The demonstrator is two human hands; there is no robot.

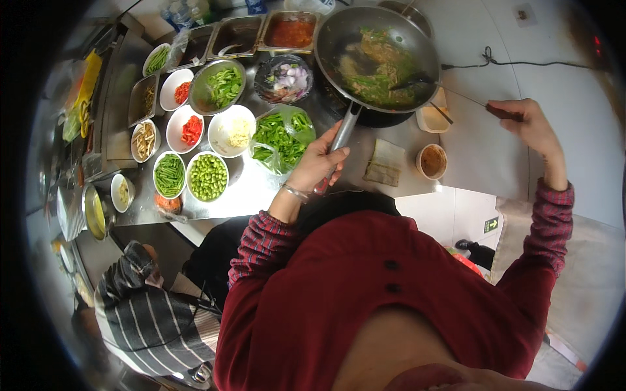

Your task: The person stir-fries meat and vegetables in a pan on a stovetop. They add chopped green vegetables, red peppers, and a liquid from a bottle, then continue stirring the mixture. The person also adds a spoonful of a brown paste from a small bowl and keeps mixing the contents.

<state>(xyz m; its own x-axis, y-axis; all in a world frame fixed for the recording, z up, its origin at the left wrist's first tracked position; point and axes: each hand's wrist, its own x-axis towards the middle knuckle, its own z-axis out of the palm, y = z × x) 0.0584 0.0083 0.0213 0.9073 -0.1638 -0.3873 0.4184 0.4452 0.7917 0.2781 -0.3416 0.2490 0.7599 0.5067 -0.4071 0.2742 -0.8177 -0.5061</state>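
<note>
My left hand (319, 163) grips the metal handle of a wide frying pan (337, 63), just above its red end. In the pan lies a mix of shredded meat and green pepper strips (379, 80), spread mostly over its middle and right. My right hand (525, 119) is closed around the handle end of a long-handled spatula (464, 97). The dark blade of that spatula rests among the food, near the pan's right wall. Beneath the pan sits a black burner or cooker (379, 119), largely hidden by it.
Left of the pan stand a bag of sliced green peppers (279, 139), chopped onions (291, 78), minced garlic (239, 134) and green beans (207, 176). Sauce trays (289, 33) line the back. A folded cloth (385, 162) and a spice tub (432, 162) lie right. Another person (151, 317) is at lower left.
</note>
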